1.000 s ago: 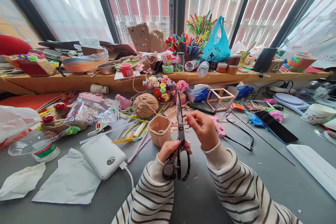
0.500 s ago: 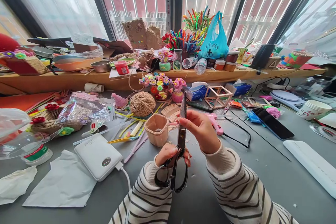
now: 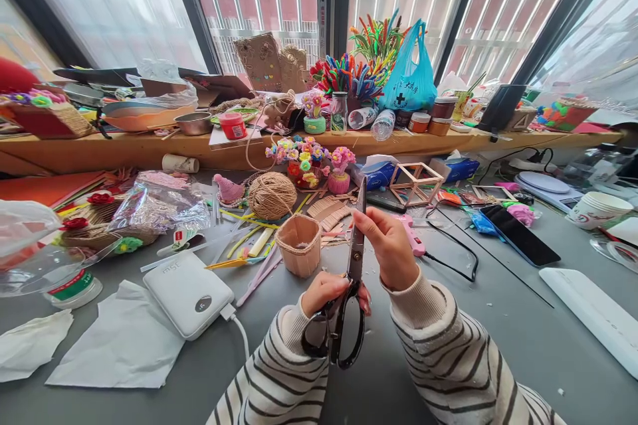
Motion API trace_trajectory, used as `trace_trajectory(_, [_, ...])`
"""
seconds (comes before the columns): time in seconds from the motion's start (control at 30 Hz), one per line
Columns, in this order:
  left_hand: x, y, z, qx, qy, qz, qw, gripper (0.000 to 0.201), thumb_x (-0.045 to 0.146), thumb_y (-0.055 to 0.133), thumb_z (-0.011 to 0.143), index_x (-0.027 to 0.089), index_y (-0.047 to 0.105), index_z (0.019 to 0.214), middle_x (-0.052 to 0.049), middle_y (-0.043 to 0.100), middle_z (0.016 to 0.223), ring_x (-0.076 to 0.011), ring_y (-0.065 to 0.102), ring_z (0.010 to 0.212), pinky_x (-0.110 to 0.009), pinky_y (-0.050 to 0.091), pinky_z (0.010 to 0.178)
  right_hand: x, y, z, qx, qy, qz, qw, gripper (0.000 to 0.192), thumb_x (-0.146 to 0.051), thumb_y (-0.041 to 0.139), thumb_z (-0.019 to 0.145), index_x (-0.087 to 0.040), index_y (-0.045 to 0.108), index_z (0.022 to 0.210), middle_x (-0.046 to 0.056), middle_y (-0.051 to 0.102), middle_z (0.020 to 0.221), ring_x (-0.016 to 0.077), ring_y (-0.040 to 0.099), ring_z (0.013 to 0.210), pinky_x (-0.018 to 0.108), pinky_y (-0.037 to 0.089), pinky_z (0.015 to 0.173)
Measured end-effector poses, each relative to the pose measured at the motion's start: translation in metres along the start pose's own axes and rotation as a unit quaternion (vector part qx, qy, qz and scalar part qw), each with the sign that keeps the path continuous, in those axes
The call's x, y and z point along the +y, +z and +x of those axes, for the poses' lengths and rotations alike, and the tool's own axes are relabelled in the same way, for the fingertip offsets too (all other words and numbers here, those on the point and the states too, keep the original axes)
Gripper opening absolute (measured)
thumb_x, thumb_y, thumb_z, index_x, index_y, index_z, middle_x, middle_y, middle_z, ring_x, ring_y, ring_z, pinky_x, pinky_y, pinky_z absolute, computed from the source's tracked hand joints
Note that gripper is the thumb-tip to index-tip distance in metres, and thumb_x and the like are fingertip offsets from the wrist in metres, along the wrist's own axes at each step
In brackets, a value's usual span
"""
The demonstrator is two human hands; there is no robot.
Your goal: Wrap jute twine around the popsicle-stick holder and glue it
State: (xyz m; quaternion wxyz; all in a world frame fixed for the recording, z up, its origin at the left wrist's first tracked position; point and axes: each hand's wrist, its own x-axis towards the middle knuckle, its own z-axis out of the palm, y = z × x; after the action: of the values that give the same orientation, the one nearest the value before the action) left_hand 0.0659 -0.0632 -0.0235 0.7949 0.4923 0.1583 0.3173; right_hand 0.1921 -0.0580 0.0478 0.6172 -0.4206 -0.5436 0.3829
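Observation:
Black-handled scissors (image 3: 357, 255) stand upright in front of me, blades together and tips pointing up. My left hand (image 3: 326, 293) is closed around them just above the finger loops, its fingertips showing on the far side. Higher up, my right hand (image 3: 391, 244) pinches the blades between thumb and fingers. To the left of the blades, a small basket of wooden sticks with a twine rim (image 3: 299, 246) sits on the grey table (image 3: 369, 392). Behind it lies a ball of twine (image 3: 272, 195).
A white power bank (image 3: 188, 295) with a cable lies at left, beside white paper (image 3: 117, 342). On the right are a pink glue gun (image 3: 411, 236), a phone (image 3: 521, 234) and a stick-built cube frame (image 3: 416, 184). Craft flowers (image 3: 304, 158) stand below the crowded wooden ledge (image 3: 219, 154).
The scissors and both hands have shifted slightly right in the picture, and the whole view has moved a little. My grip looks the same.

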Motion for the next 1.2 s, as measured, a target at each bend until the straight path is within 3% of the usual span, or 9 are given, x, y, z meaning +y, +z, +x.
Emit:
trace_trajectory(0.2, [0.006,0.006,-0.016,0.033,-0.018,-0.008,0.999,0.040,0.050,0.067,0.063,0.010,0.071,0.067,-0.008,0.064,0.060,-0.0183,0.060,0.060,-0.030,0.046,0.060,0.028,-0.020,0.006,-0.013,0.004,-0.186,0.982,0.076,-0.075,0.002,0.074,-0.019,0.044,0.045,-0.002,0.039,0.039,0.0084,0.035,0.037,0.024,0.029,0.042])
trace_trajectory(0.3, [0.010,0.001,-0.027,0.059,0.013,-0.022,0.998,0.039,0.048,0.064,0.067,0.010,0.071,0.067,-0.007,0.064,0.061,-0.0195,0.060,0.064,-0.033,0.046,0.066,0.042,-0.028,0.006,-0.032,0.015,-0.260,0.965,0.072,-0.077,0.009,0.074,-0.021,0.035,0.036,-0.002,0.033,0.035,0.0083,0.034,0.037,0.024,0.029,0.044])
trace_trajectory(0.47, [0.014,-0.013,-0.043,0.075,0.032,0.024,0.996,0.036,0.048,0.062,0.069,0.013,0.071,0.067,-0.007,0.064,0.061,-0.0190,0.060,0.061,-0.034,0.044,0.067,0.061,-0.044,0.006,-0.038,0.054,-0.424,0.903,0.051,-0.050,0.061,0.067,-0.020,0.036,0.033,0.000,0.039,0.037,0.0137,0.044,0.046,0.027,0.031,0.050])
trace_trajectory(0.6, [0.023,-0.022,-0.060,0.054,0.076,0.104,0.990,0.041,0.051,0.058,0.071,0.013,0.071,0.064,-0.007,0.063,0.056,-0.0187,0.057,0.055,-0.035,0.043,0.064,0.068,-0.059,0.008,-0.044,0.078,-0.497,0.863,0.040,-0.031,0.060,0.070,-0.019,0.044,0.035,0.005,0.050,0.042,0.0175,0.051,0.053,0.028,0.035,0.053])
trace_trajectory(0.7, [0.029,-0.027,-0.070,0.066,0.076,0.161,0.982,0.041,0.049,0.055,0.074,0.013,0.072,0.067,-0.009,0.064,0.057,-0.0197,0.057,0.059,-0.035,0.043,0.068,0.063,-0.051,0.003,-0.092,0.054,-0.486,0.868,0.032,-0.033,0.053,0.077,-0.017,0.057,0.049,0.006,0.058,0.052,0.0157,0.052,0.054,0.028,0.040,0.055])
trace_trajectory(0.77, [0.029,-0.029,-0.071,0.064,0.059,0.173,0.981,0.040,0.048,0.054,0.075,0.013,0.072,0.067,-0.009,0.065,0.059,-0.0201,0.058,0.061,-0.035,0.042,0.070,0.057,-0.034,-0.004,-0.149,0.015,-0.446,0.882,0.018,-0.032,0.054,0.077,-0.018,0.065,0.079,0.005,0.066,0.075,0.0123,0.054,0.058,0.025,0.044,0.058])
trace_trajectory(0.87, [0.023,-0.032,-0.068,0.073,0.051,0.124,0.988,0.040,0.048,0.055,0.075,0.013,0.071,0.067,-0.008,0.064,0.060,-0.0193,0.057,0.059,-0.034,0.043,0.066,0.050,-0.007,-0.017,-0.257,-0.090,-0.326,0.905,0.044,-0.014,0.051,0.074,-0.022,0.052,0.117,0.007,0.056,0.118,0.0090,0.057,0.070,0.020,0.046,0.057])
trace_trajectory(1.0, [0.016,-0.030,-0.064,0.065,0.052,0.100,0.992,0.038,0.047,0.056,0.074,0.012,0.070,0.067,-0.007,0.062,0.059,-0.0184,0.057,0.059,-0.031,0.042,0.062,0.050,0.005,-0.027,-0.291,-0.213,-0.222,0.906,0.023,-0.017,0.051,0.076,-0.020,0.062,0.096,0.009,0.058,0.107,0.0146,0.056,0.089,0.027,0.047,0.073])
trace_trajectory(1.2, [0.017,-0.030,-0.065,0.117,0.080,0.065,0.988,0.037,0.046,0.057,0.073,0.013,0.068,0.061,-0.005,0.059,0.055,-0.0176,0.055,0.058,-0.033,0.040,0.067,0.057,-0.005,-0.028,-0.396,-0.126,-0.248,0.875,0.022,-0.032,0.049,0.082,-0.017,0.062,0.072,0.000,0.059,0.062,0.0083,0.049,0.053,0.019,0.040,0.052])
